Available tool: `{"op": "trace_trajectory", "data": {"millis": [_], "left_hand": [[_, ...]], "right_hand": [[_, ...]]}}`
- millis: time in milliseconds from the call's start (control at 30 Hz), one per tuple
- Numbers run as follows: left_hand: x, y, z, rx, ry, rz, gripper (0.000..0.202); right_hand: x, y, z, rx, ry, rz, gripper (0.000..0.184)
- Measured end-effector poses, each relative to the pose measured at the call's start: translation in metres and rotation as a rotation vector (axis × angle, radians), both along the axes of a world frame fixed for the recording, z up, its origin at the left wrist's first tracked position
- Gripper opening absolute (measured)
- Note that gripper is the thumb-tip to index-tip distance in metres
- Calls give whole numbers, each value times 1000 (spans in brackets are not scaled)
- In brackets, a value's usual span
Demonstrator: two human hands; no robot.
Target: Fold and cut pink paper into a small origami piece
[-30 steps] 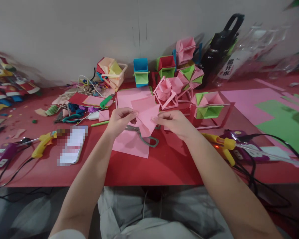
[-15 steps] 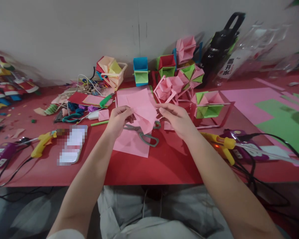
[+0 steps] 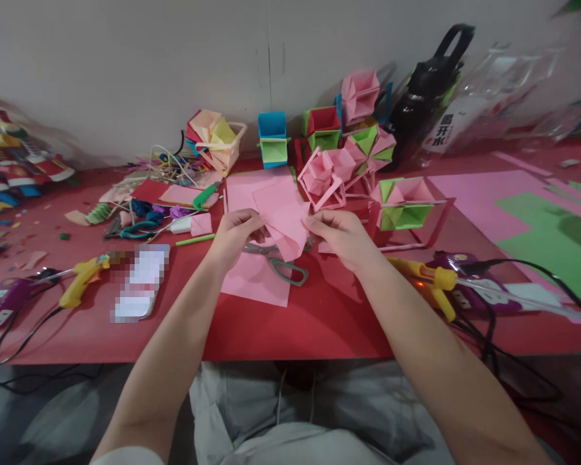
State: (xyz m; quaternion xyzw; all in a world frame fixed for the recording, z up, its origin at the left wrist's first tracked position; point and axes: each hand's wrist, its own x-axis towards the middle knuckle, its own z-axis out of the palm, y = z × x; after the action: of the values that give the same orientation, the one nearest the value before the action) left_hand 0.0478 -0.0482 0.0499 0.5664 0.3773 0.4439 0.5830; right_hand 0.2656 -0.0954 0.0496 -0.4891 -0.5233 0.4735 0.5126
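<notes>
A sheet of pink paper (image 3: 283, 210), partly folded with a flap at its lower side, is held up between my two hands. My left hand (image 3: 239, 236) pinches its left edge with thumb and fingers. On the other side my right hand (image 3: 336, 236) grips the right edge, fingers closed. Grey-handled scissors (image 3: 290, 272) lie under the held sheet, their blades partly hidden by it and my left hand. Beneath them rests another pink sheet (image 3: 256, 284) on the red table (image 3: 300, 336).
Yellow glue guns lie left (image 3: 80, 281) and right (image 3: 430, 278), with cables. A phone (image 3: 142, 281) is left of my arm. Folded paper boxes (image 3: 274, 139) stand along the wall, beside a black bottle (image 3: 421, 97). Green paper (image 3: 552, 226) lies at right.
My right hand has closed onto the right edge of the pink paper, its fingers drawn in from a more stretched pose. The sheet has tilted and shifted slightly right.
</notes>
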Motion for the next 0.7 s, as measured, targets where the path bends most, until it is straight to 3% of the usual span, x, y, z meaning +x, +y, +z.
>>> {"op": "trace_trajectory", "data": {"millis": [200,267,333,400,467,533,633,700], "left_hand": [[-3,2,-3,65,76,9,31],[-6,2,-4,239,132,162,30],[-9,-1,-3,525,228,374,22],[-11,-4,1,805,370,498,31],[-11,-7,3,969,523,447,48],[-8,-8,4,1023,635,308,52],[-4,-7,-2,1033,695,135,36],[-2,-6,-6,1031,690,90,24]], "right_hand": [[1,2,2,-81,100,-8,41],[2,3,2,-133,164,-21,39],[3,5,3,-195,233,-37,35],[4,6,2,-253,282,-48,31],[5,7,2,-302,304,-59,27],[5,7,1,-335,312,-64,24],[6,8,0,-377,314,-44,23],[6,9,-2,-390,295,-32,24]]}}
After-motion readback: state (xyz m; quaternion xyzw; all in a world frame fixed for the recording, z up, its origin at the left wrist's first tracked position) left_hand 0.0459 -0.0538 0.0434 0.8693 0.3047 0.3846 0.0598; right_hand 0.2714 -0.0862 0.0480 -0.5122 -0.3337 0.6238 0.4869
